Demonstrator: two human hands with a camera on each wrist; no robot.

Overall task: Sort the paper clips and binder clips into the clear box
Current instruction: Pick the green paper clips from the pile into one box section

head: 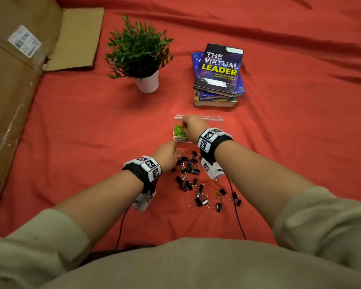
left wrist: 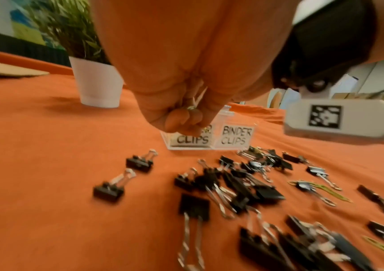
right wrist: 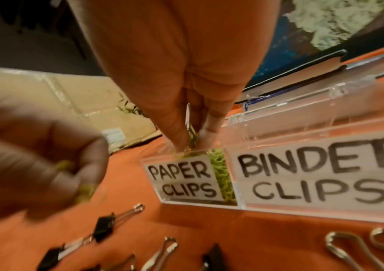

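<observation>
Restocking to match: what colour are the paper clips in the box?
Light green paper clips, clearest in the right wrist view.

The head camera looked steeply down over both forearms at the red-draped counter [head: 71,132]. Each wrist camera sat low and close, facing forward along its fingers. All three views shared the clear box [head: 206,117] [left wrist: 230,146] [right wrist: 290,128] and scattered binder clips [head: 193,171] [left wrist: 239,183] [right wrist: 104,227].

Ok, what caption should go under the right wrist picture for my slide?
Right hand lowers green paper clips into the clear plastic box's "PAPER CLIPS" compartment.
</observation>
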